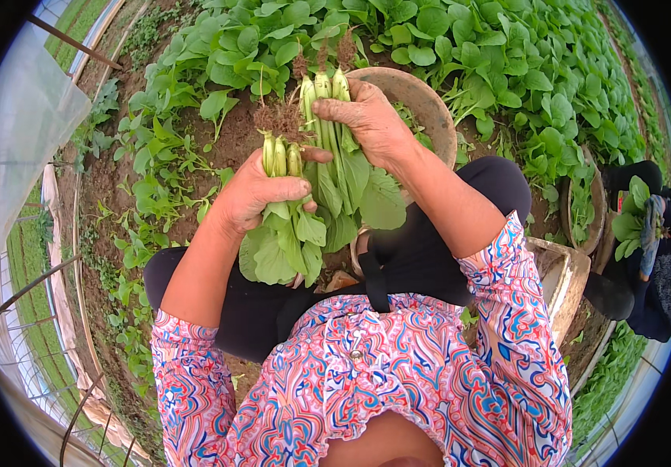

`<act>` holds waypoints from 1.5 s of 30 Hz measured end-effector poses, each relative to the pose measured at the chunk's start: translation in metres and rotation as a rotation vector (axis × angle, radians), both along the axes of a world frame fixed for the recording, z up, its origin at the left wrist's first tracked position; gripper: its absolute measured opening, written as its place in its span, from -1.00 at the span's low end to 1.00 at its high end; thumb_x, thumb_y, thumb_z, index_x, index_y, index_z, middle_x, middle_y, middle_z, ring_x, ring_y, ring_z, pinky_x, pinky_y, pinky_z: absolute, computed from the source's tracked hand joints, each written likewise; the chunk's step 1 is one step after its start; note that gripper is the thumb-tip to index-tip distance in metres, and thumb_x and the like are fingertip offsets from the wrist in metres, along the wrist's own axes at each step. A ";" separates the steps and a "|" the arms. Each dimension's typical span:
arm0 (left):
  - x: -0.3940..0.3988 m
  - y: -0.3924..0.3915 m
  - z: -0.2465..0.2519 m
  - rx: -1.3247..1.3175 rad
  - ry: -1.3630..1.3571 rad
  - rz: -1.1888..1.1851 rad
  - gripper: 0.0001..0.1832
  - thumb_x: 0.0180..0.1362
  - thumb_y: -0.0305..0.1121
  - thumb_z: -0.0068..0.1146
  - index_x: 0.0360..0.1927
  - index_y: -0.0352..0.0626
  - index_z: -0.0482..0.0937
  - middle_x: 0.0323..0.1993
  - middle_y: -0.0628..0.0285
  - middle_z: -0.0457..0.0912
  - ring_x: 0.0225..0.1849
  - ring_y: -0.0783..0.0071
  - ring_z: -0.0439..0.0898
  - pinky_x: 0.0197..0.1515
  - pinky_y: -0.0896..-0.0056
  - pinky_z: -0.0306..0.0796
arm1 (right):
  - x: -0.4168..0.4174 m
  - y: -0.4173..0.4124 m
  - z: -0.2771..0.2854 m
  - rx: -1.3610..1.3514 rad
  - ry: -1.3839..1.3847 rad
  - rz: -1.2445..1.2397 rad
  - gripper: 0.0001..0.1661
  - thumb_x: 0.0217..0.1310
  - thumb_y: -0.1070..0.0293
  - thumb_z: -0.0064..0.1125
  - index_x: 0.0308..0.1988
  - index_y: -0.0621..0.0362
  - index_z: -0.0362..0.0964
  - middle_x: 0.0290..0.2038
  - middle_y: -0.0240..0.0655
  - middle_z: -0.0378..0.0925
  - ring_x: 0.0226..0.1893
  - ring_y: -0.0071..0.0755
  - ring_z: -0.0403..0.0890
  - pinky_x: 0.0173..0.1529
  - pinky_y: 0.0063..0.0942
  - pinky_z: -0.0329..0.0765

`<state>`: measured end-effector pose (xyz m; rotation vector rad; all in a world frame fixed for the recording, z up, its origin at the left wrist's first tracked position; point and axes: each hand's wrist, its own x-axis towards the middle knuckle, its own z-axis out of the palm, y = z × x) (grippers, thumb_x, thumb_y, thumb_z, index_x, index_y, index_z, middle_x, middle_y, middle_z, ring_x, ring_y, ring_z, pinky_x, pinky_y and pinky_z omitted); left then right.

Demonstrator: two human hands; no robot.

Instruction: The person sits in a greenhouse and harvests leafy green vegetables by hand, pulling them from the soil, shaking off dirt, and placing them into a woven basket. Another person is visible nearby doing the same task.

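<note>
My left hand (265, 190) is closed around a small bunch of leafy green plants (283, 239), its soil-covered roots pointing up and its leaves hanging down. Higher and to the right, my right hand (367, 119) grips a second bunch of the same greens (335, 169) by its pale stem bases, between thumb and fingers. Brown roots with soil stick up from this bunch too. The two bunches hang side by side, and their leaves overlap. Behind my right hand stands a round, soil-stained basin (437, 111) with some greens inside, partly hidden by my hand and forearm.
Dense leafy greens (522, 70) grow ahead. At the right are another basin with greens (595, 204), a worn, pale rectangular container (566, 280) and a gloved co-worker (653, 251) beside greens. Plastic sheeting (25, 122) and thin poles (31, 292) edge the left side. My bent knees flank the basin area.
</note>
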<state>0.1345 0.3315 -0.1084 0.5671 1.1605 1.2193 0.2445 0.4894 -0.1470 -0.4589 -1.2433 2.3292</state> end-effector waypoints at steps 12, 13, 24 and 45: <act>0.001 0.003 -0.015 0.071 -0.134 0.406 -0.63 0.01 -0.55 0.16 -0.05 -0.32 0.49 -0.33 0.23 0.59 -0.32 0.45 0.59 -0.21 0.40 0.52 | 0.008 -0.014 0.039 0.179 -0.073 0.148 -0.77 0.07 0.46 0.15 -0.21 0.30 0.46 -0.32 -0.33 0.59 -0.35 -0.57 0.53 -0.19 -0.56 0.47; 0.004 0.005 -0.016 0.081 -0.095 0.426 -0.67 0.02 -0.58 0.14 -0.07 -0.31 0.51 -0.30 0.23 0.60 -0.31 0.46 0.59 -0.20 0.41 0.51 | 0.004 -0.015 0.029 0.299 -0.130 0.106 -0.76 0.06 0.43 0.15 -0.22 0.29 0.46 -0.33 -0.31 0.59 -0.36 -0.54 0.52 -0.19 -0.53 0.46; 0.000 -0.008 -0.028 0.098 -0.109 0.476 -0.70 0.01 -0.63 0.10 -0.12 -0.24 0.49 -0.25 0.27 0.58 -0.27 0.47 0.59 -0.17 0.36 0.52 | -0.023 -0.035 -0.003 0.718 -0.262 -0.041 -0.62 0.03 0.31 0.15 -0.18 0.36 0.42 -0.33 -0.15 0.55 -0.32 -0.35 0.52 -0.13 -0.39 0.43; 0.005 -0.006 -0.021 0.240 0.115 0.761 -0.67 -0.04 -0.66 0.15 -0.14 -0.27 0.52 -0.24 0.30 0.60 -0.29 0.54 0.56 -0.18 0.49 0.44 | -0.041 -0.068 0.022 0.193 -0.031 -0.046 -0.71 0.23 0.37 0.08 -0.10 0.33 0.44 -0.24 -0.36 0.55 -0.28 -0.57 0.49 -0.12 -0.58 0.42</act>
